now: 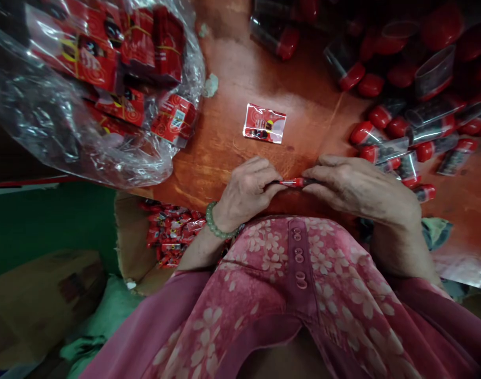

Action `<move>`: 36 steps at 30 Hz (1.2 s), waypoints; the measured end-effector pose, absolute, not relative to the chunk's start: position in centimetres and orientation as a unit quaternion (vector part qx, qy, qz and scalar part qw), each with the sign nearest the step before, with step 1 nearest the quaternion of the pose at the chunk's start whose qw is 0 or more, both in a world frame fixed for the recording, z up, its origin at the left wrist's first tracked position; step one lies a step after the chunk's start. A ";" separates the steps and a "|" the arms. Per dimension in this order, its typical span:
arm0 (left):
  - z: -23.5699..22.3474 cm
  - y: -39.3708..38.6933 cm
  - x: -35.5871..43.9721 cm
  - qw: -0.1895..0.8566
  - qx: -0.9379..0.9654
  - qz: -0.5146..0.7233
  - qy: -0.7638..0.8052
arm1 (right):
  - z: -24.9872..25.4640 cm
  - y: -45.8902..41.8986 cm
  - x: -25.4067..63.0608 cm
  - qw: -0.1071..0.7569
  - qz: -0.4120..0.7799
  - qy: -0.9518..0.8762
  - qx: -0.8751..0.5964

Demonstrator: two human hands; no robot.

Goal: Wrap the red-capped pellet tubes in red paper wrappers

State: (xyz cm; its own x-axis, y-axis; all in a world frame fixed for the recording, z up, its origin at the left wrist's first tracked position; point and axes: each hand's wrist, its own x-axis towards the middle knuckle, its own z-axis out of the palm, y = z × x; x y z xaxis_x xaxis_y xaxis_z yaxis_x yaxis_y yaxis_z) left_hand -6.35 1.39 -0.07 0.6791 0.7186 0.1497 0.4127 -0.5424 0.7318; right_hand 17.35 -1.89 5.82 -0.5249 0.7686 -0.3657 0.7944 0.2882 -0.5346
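Both hands meet near the table's front edge around a narrow, shiny red piece (292,182) with dark ends, which looks like a small printed packet seen edge-on. My left hand (251,183), wearing a green bead bracelet (213,221), pinches its left end. On the other end, the thumb and fingers of my right hand (349,184) are closed. The fingers hide much of the piece. Just beyond the hands, a flat red printed packet (264,123) lies alone on the table.
Clear plastic containers with red caps (430,118) are heaped at the right. A clear plastic bag (146,166) at the left holds bundled red packets (96,60). Below the table edge, a cardboard box (132,245) contains many small red packages (173,231). The table (224,31) is reddish-brown.
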 end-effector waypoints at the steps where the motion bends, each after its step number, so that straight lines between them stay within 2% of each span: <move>1: -0.1 1.3 -6.4 0.337 0.855 0.217 0.330 | 5.9 -1.8 17.2 0.014 -0.348 0.805 0.481; 6: -0.5 1.1 -6.6 0.349 0.857 0.194 0.326 | 5.9 -1.1 17.3 -0.022 -0.385 0.803 0.454; 17: 0.3 1.3 -6.3 0.515 0.762 0.192 0.341 | 3.2 -0.7 17.7 -0.143 -0.564 0.673 0.457; 25: 0.6 2.5 -5.8 0.691 0.621 0.067 0.364 | 2.8 -2.2 16.6 -0.226 -0.736 0.400 0.498; 30: 0.9 3.2 -5.3 0.729 0.565 0.041 0.384 | 2.4 -3.1 16.0 -0.292 -0.751 0.299 0.511; 36: 1.2 3.2 -5.3 0.762 0.524 0.047 0.377 | 1.9 -3.8 15.7 -0.338 -0.730 0.272 0.528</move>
State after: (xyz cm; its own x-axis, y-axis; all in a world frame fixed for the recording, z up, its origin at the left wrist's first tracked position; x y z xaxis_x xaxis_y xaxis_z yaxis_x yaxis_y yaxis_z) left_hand -5.29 3.19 1.17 0.7117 0.4659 -0.5257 0.3241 0.4462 0.8342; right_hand 15.73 -3.75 1.93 -0.2136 0.7806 -0.5874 -0.2058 -0.6237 -0.7541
